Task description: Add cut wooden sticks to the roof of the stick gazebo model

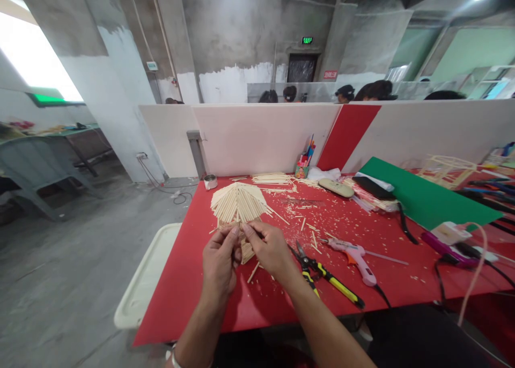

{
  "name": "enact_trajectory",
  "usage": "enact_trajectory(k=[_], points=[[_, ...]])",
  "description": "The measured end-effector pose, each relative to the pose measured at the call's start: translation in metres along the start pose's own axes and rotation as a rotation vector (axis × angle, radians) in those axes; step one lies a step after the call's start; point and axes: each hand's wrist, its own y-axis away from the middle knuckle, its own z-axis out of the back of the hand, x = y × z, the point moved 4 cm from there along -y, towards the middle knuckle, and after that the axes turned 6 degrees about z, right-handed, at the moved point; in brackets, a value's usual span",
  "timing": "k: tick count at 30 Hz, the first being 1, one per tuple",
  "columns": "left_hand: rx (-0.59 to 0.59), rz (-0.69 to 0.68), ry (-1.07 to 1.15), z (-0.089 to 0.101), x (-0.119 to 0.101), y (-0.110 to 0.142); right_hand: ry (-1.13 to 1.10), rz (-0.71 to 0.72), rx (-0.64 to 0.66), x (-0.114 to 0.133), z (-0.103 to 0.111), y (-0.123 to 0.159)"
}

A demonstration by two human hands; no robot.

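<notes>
A small model house built of thin wooden sticks stands on the red table, its many-sided roof (238, 200) spreading like an umbrella. At the front lower corner of that roof, my left hand (221, 255) pinches with thumb and forefinger. My right hand (269, 248) is closed at the same spot from the other side, its fingertips almost meeting the left ones. Whether a separate small piece lies between the fingertips I cannot make out. Below the roof, the model's stick-built lower part (247, 252) is partly hidden by both hands.
Right of my hands lie yellow-and-black cutters (328, 277) and a pink hot glue gun (356, 255) with its cord. Loose sticks (273, 179), offcuts, a pen cup (301, 167), a tape roll (210, 182) and a green board (418, 196) sit farther back. A white partition (261, 137) borders the table (169, 303).
</notes>
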Motion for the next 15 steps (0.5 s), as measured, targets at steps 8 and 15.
enact_trajectory(k=[8, 15], points=[[-0.003, 0.015, 0.001, 0.0028, 0.0009, 0.0005, -0.013, -0.013, -0.009, -0.0033, -0.001, -0.0005], [-0.012, 0.02, -0.023, 0.0052, 0.0022, 0.0008, -0.023, -0.007, -0.031, -0.0053, -0.0015, -0.0008]])
